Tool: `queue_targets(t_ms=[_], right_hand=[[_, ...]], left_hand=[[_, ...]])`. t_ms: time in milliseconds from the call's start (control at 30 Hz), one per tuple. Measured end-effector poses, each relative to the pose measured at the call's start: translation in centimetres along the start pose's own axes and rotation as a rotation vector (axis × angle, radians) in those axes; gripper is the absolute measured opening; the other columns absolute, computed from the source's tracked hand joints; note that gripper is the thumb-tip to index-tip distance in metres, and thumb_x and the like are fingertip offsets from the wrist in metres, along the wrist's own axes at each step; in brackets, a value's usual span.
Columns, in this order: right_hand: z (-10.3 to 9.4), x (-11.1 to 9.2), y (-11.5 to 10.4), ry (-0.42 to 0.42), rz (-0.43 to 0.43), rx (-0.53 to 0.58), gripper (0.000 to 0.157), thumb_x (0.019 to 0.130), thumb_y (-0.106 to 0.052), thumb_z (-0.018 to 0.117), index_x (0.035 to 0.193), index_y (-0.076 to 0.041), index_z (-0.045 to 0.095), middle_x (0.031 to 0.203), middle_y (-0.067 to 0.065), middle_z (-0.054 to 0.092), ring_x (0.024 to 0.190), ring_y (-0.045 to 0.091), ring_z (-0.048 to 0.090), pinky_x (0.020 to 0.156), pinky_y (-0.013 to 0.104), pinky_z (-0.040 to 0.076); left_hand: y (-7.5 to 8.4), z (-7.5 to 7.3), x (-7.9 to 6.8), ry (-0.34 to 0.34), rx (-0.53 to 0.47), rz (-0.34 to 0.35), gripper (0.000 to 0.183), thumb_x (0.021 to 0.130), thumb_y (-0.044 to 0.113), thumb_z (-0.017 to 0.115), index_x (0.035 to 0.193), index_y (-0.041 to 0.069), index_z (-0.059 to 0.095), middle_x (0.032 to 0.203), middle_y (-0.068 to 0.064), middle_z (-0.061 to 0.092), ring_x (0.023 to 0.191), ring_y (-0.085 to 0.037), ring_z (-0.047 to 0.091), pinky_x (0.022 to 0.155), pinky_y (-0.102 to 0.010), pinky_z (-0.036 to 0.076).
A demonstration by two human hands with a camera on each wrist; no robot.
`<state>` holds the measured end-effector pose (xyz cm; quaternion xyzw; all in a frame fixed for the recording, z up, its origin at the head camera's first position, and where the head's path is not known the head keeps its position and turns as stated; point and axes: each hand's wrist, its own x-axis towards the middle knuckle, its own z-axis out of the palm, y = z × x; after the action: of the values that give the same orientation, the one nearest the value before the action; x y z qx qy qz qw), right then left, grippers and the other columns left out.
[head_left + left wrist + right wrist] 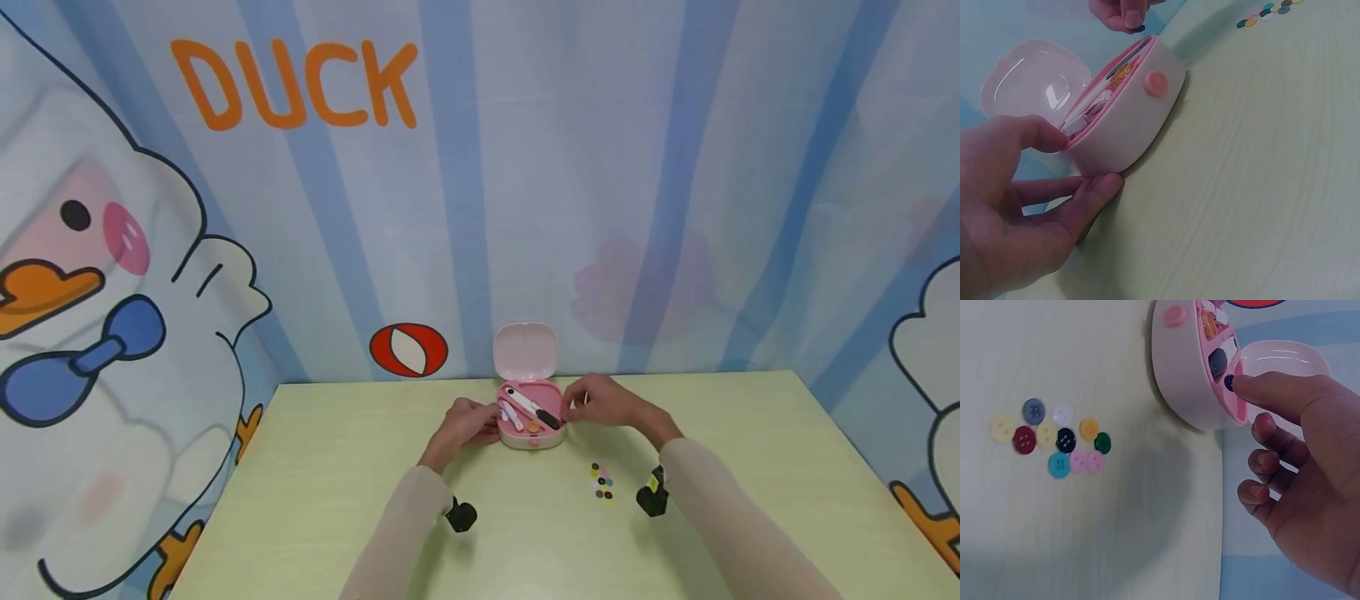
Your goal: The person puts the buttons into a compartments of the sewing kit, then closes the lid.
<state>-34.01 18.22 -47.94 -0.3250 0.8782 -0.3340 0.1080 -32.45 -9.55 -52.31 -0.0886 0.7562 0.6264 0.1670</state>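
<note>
A small pink sewing box [531, 440] stands with its lid [526, 352] raised toward the curtain. My left hand [1029, 200] grips its left end, thumb at the rim and fingers low on the wall. At the right end, my right hand [1310, 437] pinches a dark button [1229, 382] over the box's right compartment. Inside lie a long white tool with a black end [534, 407], small white-and-pink pieces [511, 415] and an orange item [533, 426].
Several loose coloured buttons [1059, 464] lie in a cluster on the pale wooden table [337, 500], to the right and in front of the box. A printed curtain [525, 167] hangs right behind the table's back edge.
</note>
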Motion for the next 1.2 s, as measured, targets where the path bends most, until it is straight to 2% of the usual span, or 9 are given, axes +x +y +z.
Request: queue_targets(t_ms=[200,400,700,933,1200], right_hand=[[0.1,1.3,0.2,0.002,0.074,-0.011,0.008,0.096,-0.011,0.071,0.092,-0.007,0.076,0.073,-0.001,0.058,0.068,0.015,0.049,0.063,0.029,0.039],[0.3,1.4,1.0,0.023,0.122,-0.007,0.009,0.097,-0.012,0.072,0.100,-0.005,0.077,0.078,-0.001,0.061,0.072,0.016,0.050,0.065,0.030,0.043],[-0.1,0.9,0.5,0.089,0.087,-0.032,0.016,0.098,-0.011,0.070,0.111,-0.004,0.078,0.083,0.002,0.066,0.071,0.017,0.052,0.061,0.029,0.046],[-0.9,-0.8,0.7,0.098,0.027,-0.018,0.018,0.098,-0.010,0.072,0.112,-0.001,0.075,0.084,0.003,0.066,0.069,0.017,0.053,0.058,0.028,0.046],[-0.6,-4.1,1.5,0.060,-0.005,-0.024,0.016,0.097,-0.012,0.073,0.111,-0.003,0.075,0.077,-0.003,0.061,0.069,0.013,0.052,0.061,0.027,0.046]], left_hand=[[-0.3,-0.1,0.0,-0.001,0.011,0.010,0.035,0.100,0.024,0.067,0.117,-0.005,0.067,0.097,-0.012,0.074,0.084,-0.019,0.072,0.084,-0.033,0.062],[-0.2,0.2,0.1,-0.003,0.006,0.008,0.033,0.100,0.023,0.067,0.116,-0.006,0.069,0.096,-0.012,0.074,0.081,-0.018,0.071,0.081,-0.031,0.063],[-0.1,0.0,-0.2,0.008,0.011,0.002,0.033,0.099,0.023,0.067,0.116,-0.005,0.068,0.097,-0.013,0.074,0.085,-0.021,0.072,0.084,-0.033,0.062],[-0.3,-0.1,0.1,0.003,0.009,-0.001,0.033,0.100,0.023,0.066,0.118,-0.005,0.065,0.099,-0.013,0.074,0.084,-0.020,0.072,0.084,-0.032,0.062],[-0.2,-0.1,-0.1,0.005,0.023,-0.002,0.035,0.101,0.024,0.066,0.119,-0.005,0.065,0.099,-0.013,0.074,0.086,-0.021,0.072,0.084,-0.032,0.062]])
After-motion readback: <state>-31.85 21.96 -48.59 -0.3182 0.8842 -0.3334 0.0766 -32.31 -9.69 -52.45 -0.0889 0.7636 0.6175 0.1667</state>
